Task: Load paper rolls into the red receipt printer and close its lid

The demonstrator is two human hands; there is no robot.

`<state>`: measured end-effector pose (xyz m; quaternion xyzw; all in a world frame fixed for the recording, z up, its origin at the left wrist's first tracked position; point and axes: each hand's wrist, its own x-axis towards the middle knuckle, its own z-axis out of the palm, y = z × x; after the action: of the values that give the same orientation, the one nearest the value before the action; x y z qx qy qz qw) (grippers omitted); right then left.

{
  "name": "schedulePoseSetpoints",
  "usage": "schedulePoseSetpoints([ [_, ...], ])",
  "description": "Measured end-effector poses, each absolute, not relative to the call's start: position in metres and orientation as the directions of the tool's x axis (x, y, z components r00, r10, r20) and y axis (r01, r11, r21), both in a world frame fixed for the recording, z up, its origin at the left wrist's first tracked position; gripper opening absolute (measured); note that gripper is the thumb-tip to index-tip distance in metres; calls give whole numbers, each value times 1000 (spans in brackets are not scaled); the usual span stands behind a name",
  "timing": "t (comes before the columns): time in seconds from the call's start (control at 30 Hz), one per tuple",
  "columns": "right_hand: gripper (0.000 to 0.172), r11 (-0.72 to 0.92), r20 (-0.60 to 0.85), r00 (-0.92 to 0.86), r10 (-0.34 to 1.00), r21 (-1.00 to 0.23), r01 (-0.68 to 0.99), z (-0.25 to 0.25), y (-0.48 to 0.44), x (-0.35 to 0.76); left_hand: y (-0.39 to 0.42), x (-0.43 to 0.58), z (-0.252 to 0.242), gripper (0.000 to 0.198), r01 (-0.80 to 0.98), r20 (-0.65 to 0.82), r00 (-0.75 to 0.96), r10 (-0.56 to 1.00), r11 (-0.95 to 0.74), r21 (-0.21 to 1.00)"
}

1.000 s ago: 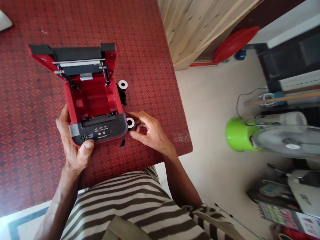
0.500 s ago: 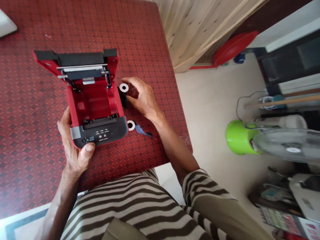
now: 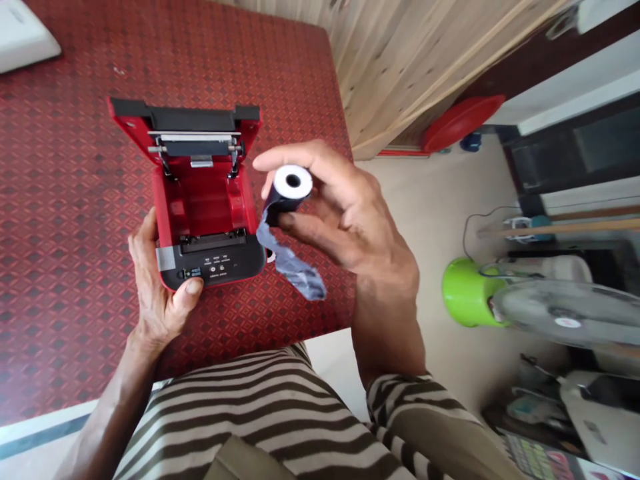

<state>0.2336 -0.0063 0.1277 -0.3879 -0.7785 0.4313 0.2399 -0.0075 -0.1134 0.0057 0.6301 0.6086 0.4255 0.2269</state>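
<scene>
A red and black label printer (image 3: 213, 263) stands on the table with its lid raised and its red inner bay showing, nothing in the bay. My left hand (image 3: 163, 287) is closed around its left front corner, thumb on the black front panel. To the right of the printer, my right hand (image 3: 345, 220) holds up a roll of dark paper or film (image 3: 293, 183) with a white-ended core. A loose, crumpled bluish strip (image 3: 297, 270) hangs from that roll. Behind the strip, a second white-ended roll (image 3: 271, 256) peeks out beside the printer, mostly hidden.
The table (image 3: 75, 200) has a red patterned cover. A white object (image 3: 25, 40) sits at its far left corner. Beyond the right edge, a green bucket (image 3: 465, 293), a fan (image 3: 560, 313) and a red round object (image 3: 463, 123) are on or near the floor.
My right hand has lifted the dark roll off the table, up toward the camera, with its strip hanging down. My left hand keeps its grip on the printer. The view has shifted slightly.
</scene>
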Motion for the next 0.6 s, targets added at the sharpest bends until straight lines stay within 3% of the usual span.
schedulePoseSetpoints([
  [0.1,49,434,38,-627,778,-754,493,134,-10,216,-115,-7,6,94,536,282,-157,947,-158,829],
  [0.3,28,696,98,-740,665,-442,566,127,-13,174,-115,-6,14,83,604,300,-137,944,-160,781],
  [0.6,30,727,-49,-734,677,-113,677,108,-8,131,-115,-11,7,91,606,306,-98,947,-187,773],
])
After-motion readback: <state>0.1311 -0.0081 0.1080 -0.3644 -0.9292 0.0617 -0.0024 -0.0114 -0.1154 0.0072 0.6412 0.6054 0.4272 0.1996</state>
